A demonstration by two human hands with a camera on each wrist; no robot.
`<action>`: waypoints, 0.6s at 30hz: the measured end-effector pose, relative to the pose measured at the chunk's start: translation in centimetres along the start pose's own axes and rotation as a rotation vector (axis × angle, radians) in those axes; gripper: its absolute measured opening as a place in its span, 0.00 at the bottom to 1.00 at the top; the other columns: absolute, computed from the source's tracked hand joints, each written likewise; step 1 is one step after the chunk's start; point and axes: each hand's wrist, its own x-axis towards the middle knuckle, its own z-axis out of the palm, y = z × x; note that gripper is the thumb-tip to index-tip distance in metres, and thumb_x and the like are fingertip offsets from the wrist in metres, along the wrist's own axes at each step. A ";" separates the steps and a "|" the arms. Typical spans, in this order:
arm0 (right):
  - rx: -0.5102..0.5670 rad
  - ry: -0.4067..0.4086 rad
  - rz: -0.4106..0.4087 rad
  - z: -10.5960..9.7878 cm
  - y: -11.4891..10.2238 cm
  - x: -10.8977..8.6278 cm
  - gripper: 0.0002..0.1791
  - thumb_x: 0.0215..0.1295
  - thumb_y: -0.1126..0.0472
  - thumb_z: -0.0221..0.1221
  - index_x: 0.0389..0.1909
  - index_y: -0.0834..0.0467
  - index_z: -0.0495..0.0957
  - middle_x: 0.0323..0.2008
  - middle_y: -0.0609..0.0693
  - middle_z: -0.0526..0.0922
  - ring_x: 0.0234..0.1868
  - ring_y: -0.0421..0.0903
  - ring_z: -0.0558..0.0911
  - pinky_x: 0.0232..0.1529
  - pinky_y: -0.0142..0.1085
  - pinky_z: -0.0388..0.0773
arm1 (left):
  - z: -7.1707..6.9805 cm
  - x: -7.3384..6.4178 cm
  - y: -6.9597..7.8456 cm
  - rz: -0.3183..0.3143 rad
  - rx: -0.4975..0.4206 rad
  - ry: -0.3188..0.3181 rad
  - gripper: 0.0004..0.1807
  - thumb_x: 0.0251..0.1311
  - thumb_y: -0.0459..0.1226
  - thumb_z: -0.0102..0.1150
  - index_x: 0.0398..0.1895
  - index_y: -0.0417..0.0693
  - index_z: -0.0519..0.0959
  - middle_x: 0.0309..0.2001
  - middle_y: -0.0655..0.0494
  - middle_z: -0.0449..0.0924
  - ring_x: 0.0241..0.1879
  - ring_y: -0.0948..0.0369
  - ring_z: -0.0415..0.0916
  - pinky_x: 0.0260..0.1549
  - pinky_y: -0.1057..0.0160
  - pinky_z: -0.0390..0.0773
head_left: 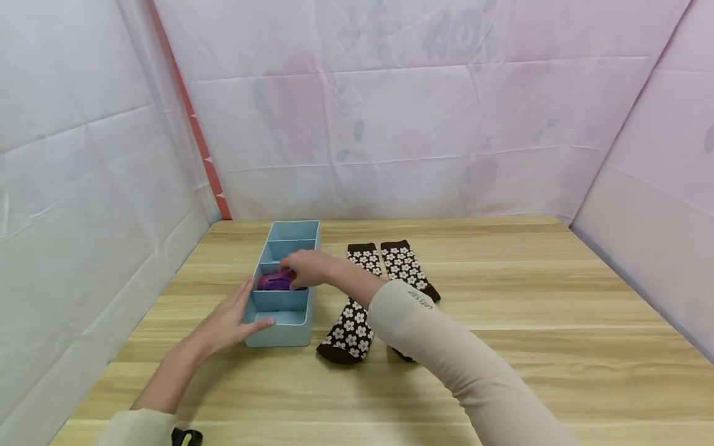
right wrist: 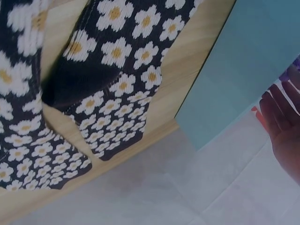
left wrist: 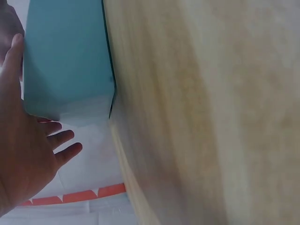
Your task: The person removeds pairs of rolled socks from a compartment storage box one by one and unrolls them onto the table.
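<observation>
A long light-blue divided box [head_left: 279, 337] stands on the table's left side. A purple bundle [head_left: 273, 283] with a magenta part sits in one of its middle compartments. My right hand [head_left: 309, 267] reaches over the box's right wall and pinches the bundle at its right end, the fingertips partly hidden. My left hand [head_left: 225, 319] rests against the box's front left corner, thumb toward the front rim. In the left wrist view, that hand's fingers [left wrist: 61, 139] extend past the box wall [left wrist: 70, 56].
Right of the box lie two black socks with white flowers, the left sock [head_left: 351, 325] and the right sock [head_left: 404, 266], partly under my right forearm. A black object with a yellow mark [head_left: 186, 437] shows by my left sleeve. Pale curtains [head_left: 390, 124] enclose the wooden table [head_left: 530, 371].
</observation>
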 end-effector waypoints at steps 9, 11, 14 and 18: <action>-0.124 -0.033 -0.010 0.6 0.2 0.9 0.20 0.61 0.56 0.60 0.53 0.57 0.75 0.42 0.47 0.79 0.39 0.39 0.76 0.41 0.28 0.71 | 0.0 0.3 0.4 -0.040 0.049 -0.033 0.57 0.54 0.63 0.52 0.69 0.32 0.38 0.69 0.35 0.37 0.66 0.40 0.41 0.58 0.40 0.49; -0.182 -0.050 -0.014 0.7 0.4 1.1 0.21 0.61 0.55 0.60 0.54 0.56 0.74 0.43 0.48 0.79 0.41 0.40 0.76 0.42 0.29 0.71 | -0.1 0.3 0.6 -0.050 0.049 -0.048 0.58 0.53 0.64 0.51 0.69 0.32 0.38 0.69 0.35 0.36 0.66 0.40 0.40 0.58 0.40 0.48; -0.282 -0.063 -0.018 0.9 0.4 1.3 0.21 0.61 0.54 0.60 0.54 0.55 0.74 0.43 0.47 0.79 0.42 0.41 0.75 0.44 0.30 0.71 | -0.2 0.2 0.8 -0.058 0.048 -0.067 0.59 0.53 0.65 0.50 0.69 0.31 0.37 0.69 0.35 0.36 0.66 0.40 0.39 0.58 0.39 0.47; -0.408 -0.070 -0.026 1.0 0.0 1.5 0.19 0.61 0.53 0.60 0.52 0.55 0.75 0.42 0.47 0.78 0.41 0.42 0.75 0.44 0.32 0.71 | -0.3 0.2 0.8 -0.060 0.046 -0.076 0.59 0.53 0.65 0.49 0.69 0.30 0.37 0.69 0.34 0.36 0.66 0.39 0.39 0.58 0.38 0.47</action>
